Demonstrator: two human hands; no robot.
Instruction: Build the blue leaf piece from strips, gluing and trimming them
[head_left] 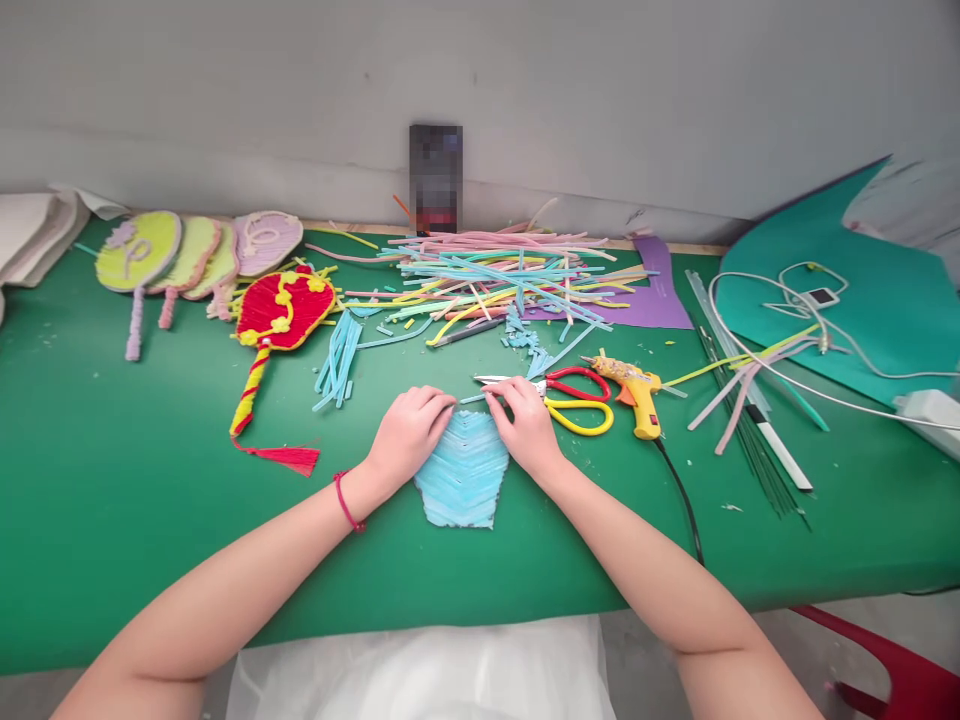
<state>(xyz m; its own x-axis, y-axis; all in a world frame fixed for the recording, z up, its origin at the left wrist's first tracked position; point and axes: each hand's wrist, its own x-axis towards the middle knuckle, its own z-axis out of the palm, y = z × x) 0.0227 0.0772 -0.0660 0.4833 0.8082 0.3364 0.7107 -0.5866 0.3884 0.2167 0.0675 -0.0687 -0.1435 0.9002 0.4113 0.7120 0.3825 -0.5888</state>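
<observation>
Your fingers (441,402) lie close together and bent, tips pressed down on the far edge of the light blue shield-shaped panel of chevron-laid strips (461,480): left hand (409,432) on its left corner, right hand (529,428) on its right. The panel lies flat on the green table (150,500) right before you, long axis running away from you, its blunt point aimed at your body. Red-and-yellow-handled scissors (574,402) lie just beside your right hand, a yellow glue gun (636,395) beyond them.
</observation>
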